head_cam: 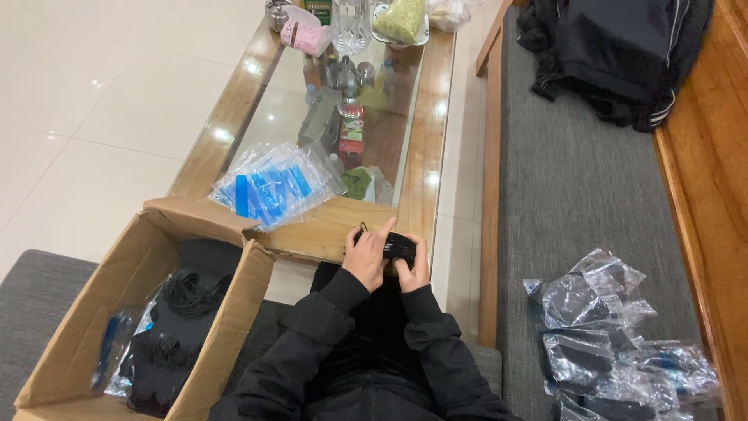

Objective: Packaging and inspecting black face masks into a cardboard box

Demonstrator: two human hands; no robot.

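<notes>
Cardboard box at left, table ahead, bench at right. Stack of bags on table. Packed bags on bench.

Cardboard box blocks left; bench seat free right.

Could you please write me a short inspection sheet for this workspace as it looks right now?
Surface: glass-topped wooden table.
Job's things: stack of black masks; cardboard box of black masks; empty blue-printed bags on the table.
Clutter: tissue pack, glass jug, dishes at the far end.
Hands: left hand and right hand both grip the stack.
Cables: nothing seen.
Surroundings: grey bench with filled clear bags, black jacket; white tiled floor.
</notes>
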